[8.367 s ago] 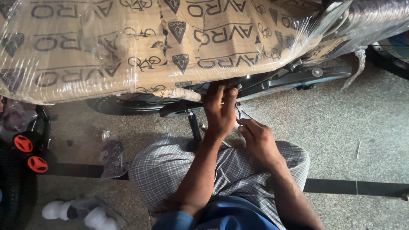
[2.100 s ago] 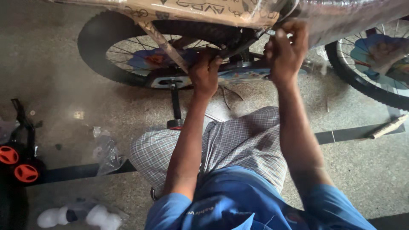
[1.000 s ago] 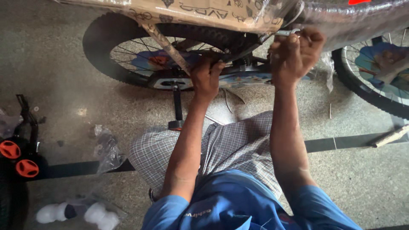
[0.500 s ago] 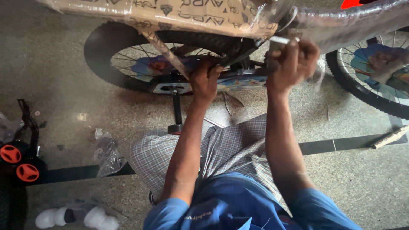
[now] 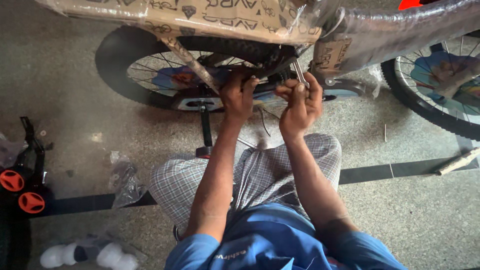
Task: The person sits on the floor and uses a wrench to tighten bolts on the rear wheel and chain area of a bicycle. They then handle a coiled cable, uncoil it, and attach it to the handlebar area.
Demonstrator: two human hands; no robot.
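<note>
Steel spanner [image 5: 300, 74] clenched in right hand [image 5: 300, 105] fingers; left hand [image 5: 239, 97] fingers grip bicycle frame [image 5: 280, 62].

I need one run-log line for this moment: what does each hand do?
left hand: grips bicycle frame | right hand: holds wrench | rear wheel: on floor

Tan printed cardboard wrap [image 5: 200, 17] under clear film along top; crumpled clear plastic bag [image 5: 125, 182] on floor, left.
</note>
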